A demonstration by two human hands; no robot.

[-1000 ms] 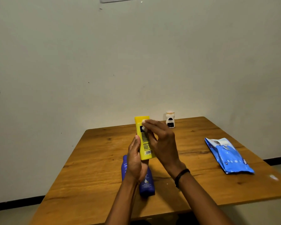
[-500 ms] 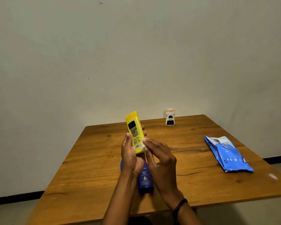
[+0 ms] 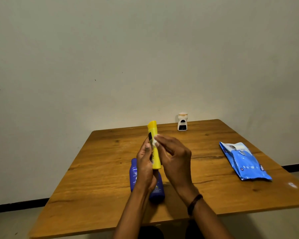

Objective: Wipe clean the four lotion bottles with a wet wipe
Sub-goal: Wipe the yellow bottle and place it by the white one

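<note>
Firmly, the left hand [image 3: 145, 168] grasps a tall yellow plastic lotion bottle [image 3: 156, 157] upright above the wooden table [image 3: 102, 169]. The right hand [image 3: 175, 157] pinches a small white wet wipe [image 3: 156, 141] against its side. Two dark blue plastic bottles [image 3: 134, 176] lie beneath, one white bottle [image 3: 182, 122] stands far back, and one blue wipe pack [image 3: 245, 163] lies to the right.

A single wide-angle view from the person's head faces forward and slightly down across the table [image 3: 97, 178] to the wall [image 3: 145, 57], which fills the upper half; the left hand [image 3: 145, 164] and right hand [image 3: 177, 161] sit close, low at centre
</note>
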